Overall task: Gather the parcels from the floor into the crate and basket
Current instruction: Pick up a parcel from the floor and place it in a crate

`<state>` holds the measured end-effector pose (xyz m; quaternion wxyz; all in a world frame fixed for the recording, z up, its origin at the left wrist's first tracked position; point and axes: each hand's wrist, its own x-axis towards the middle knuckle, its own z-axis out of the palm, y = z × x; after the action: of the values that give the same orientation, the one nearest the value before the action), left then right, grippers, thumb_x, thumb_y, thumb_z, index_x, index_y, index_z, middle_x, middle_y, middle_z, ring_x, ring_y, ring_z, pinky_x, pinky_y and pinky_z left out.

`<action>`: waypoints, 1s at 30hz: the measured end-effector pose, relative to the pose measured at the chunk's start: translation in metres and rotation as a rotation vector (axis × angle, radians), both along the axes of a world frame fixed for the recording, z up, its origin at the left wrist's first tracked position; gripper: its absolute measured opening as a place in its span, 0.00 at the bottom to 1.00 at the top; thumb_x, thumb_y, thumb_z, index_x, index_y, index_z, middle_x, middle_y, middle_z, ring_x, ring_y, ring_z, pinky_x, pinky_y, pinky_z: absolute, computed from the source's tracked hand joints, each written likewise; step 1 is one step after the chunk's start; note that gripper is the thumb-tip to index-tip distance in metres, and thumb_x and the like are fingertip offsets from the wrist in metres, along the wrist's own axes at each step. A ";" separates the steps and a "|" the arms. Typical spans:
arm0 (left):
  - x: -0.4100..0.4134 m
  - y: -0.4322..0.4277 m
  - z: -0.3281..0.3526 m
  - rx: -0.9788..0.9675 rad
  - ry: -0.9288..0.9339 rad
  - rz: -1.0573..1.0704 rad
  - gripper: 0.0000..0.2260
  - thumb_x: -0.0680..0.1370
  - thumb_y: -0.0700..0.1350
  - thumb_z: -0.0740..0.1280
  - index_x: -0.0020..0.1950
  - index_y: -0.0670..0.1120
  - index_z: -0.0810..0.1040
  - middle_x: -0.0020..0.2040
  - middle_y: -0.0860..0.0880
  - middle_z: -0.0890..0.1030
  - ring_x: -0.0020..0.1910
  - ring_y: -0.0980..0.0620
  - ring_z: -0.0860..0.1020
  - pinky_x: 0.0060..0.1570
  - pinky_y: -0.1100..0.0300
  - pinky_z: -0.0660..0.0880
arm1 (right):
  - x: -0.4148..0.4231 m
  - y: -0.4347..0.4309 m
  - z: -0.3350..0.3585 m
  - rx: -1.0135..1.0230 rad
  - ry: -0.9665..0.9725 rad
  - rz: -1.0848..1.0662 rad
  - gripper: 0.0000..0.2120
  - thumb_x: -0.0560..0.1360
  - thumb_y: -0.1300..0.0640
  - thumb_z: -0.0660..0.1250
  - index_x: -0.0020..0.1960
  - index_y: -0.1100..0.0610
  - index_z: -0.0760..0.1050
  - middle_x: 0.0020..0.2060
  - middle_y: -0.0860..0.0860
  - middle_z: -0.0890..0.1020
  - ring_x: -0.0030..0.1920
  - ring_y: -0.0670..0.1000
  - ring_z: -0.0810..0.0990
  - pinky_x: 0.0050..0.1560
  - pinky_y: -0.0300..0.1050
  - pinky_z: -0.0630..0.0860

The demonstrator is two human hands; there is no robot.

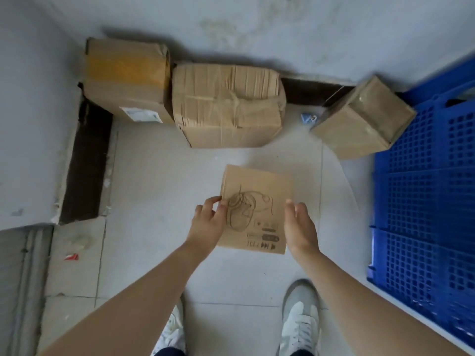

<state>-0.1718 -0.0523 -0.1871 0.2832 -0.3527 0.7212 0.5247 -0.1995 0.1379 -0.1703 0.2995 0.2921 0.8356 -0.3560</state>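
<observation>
Parcels, cardboard, four counted; crate, one; hands, two. Item one: flat parcel (257,191), printed with a headphone sketch, lying well to the left of the blue crate (424,201), its long axis running away from us, roughly in line with the crate's slatted wall. We cannot tell whether it rests on the floor or is just clear of it. The left hand (209,219) sits on the parcel edge farther from the crate, fingers curled and pinching that edge. The right hand (299,224) stands at the edge nearer the crate, fingers almost straight and holding nothing; whether the palm touches the card we cannot tell. We judge the coming carry goes rightward, so the right hand is the nearer of the two to the crate. Item two: small box (359,119), tilted, touching the crate's far left corner. Item three: creased box (226,106), farther left of the crate, against the wall. Item four: taped box (126,78) with a white label, farthest from the crate, touching item three. Sundries: two pale shoes (299,322) and one blue scrap (308,118).
</observation>
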 end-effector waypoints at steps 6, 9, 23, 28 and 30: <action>-0.017 -0.021 -0.077 -0.075 0.180 0.154 0.13 0.80 0.47 0.54 0.53 0.48 0.78 0.47 0.46 0.78 0.49 0.46 0.78 0.55 0.51 0.75 | -0.018 -0.004 -0.084 -0.145 0.278 -0.155 0.16 0.82 0.44 0.55 0.41 0.53 0.70 0.40 0.53 0.80 0.42 0.54 0.79 0.42 0.46 0.73; -0.038 -0.056 -0.097 -0.204 0.299 0.438 0.12 0.79 0.44 0.54 0.51 0.47 0.77 0.43 0.47 0.77 0.44 0.49 0.76 0.50 0.54 0.74 | -0.062 0.008 -0.102 -0.194 0.408 -0.294 0.15 0.75 0.41 0.55 0.39 0.51 0.71 0.39 0.57 0.81 0.40 0.56 0.80 0.46 0.54 0.75; -0.137 -0.095 -0.096 0.156 0.578 0.304 0.11 0.78 0.56 0.56 0.52 0.51 0.72 0.47 0.48 0.76 0.47 0.49 0.76 0.44 0.57 0.73 | -0.225 -0.009 -0.075 -0.604 0.249 -0.160 0.32 0.72 0.28 0.59 0.73 0.37 0.65 0.75 0.46 0.66 0.72 0.56 0.67 0.41 0.67 0.81; -0.143 -0.131 -0.043 0.013 0.679 -0.294 0.23 0.79 0.35 0.65 0.58 0.63 0.63 0.55 0.54 0.74 0.53 0.59 0.78 0.50 0.66 0.76 | -0.225 0.009 -0.033 -0.603 0.231 0.007 0.25 0.72 0.32 0.61 0.67 0.38 0.71 0.68 0.43 0.73 0.67 0.53 0.72 0.42 0.66 0.81; -0.154 -0.138 -0.018 0.042 0.701 -0.311 0.24 0.78 0.32 0.64 0.60 0.60 0.65 0.56 0.54 0.75 0.52 0.59 0.79 0.50 0.65 0.78 | -0.216 0.015 -0.016 -0.641 0.270 0.050 0.29 0.69 0.31 0.60 0.66 0.40 0.72 0.67 0.44 0.75 0.65 0.54 0.74 0.44 0.64 0.82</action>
<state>-0.3254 -0.1906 -0.2048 0.1026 -0.0323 0.8082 0.5790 -0.4155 0.1532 -0.1865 0.2714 0.1129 0.7203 -0.6283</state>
